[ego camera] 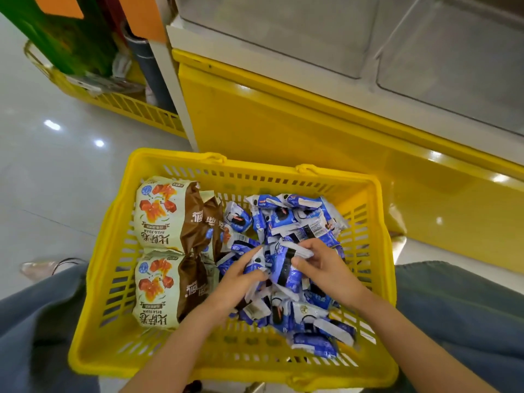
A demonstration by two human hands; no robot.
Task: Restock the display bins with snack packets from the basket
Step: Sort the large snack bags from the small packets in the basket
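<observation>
In the yellow slotted plastic basket [175, 158] on the floor, two large cream-and-brown snack bags [158, 219] lie end to end against its left wall. Just right of them the left hand [238, 279] reaches into a heap of small blue-and-white snack packets [297, 219], its thumb and fingers pinching one. Beside it the right hand [326, 268] curls its fingers round another packet atop the heap, and clear plastic display bins [283, 38] stand above on the yellow cabinet [283, 123] behind the basket.

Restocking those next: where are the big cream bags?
Head view: the cream bags lie along the yellow basket's left wall, directly left of the blue packets.
</observation>
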